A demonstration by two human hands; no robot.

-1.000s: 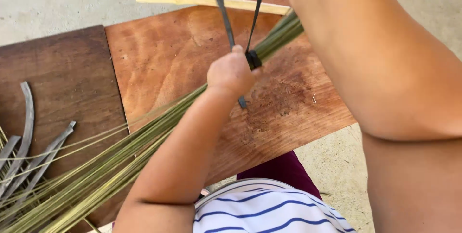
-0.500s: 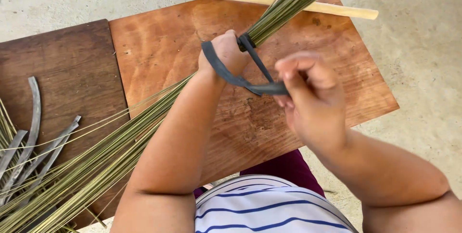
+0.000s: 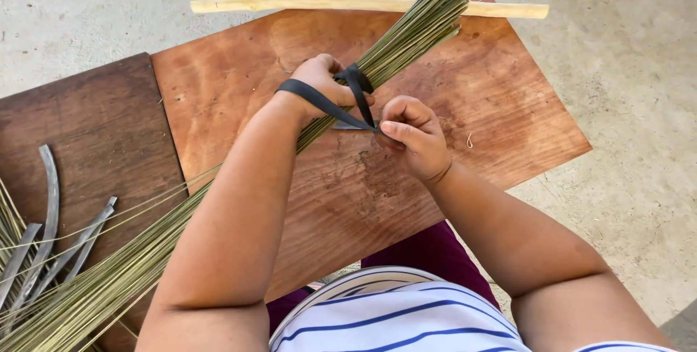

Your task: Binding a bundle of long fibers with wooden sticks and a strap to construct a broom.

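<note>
Head view shows the left hand (image 3: 319,90) clamped around the green stalk bundle (image 3: 406,36) at upper centre, on the wooden surface (image 3: 218,98). Right hand (image 3: 410,138) pinches the black strap (image 3: 319,101); the binding seems under way, and tightening calls for a firm pull.

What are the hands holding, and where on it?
The left hand grips the bundle of green sticks near its cut end, where the black band wraps round. The right hand pinches the band's loose ends between fingertips.
</note>
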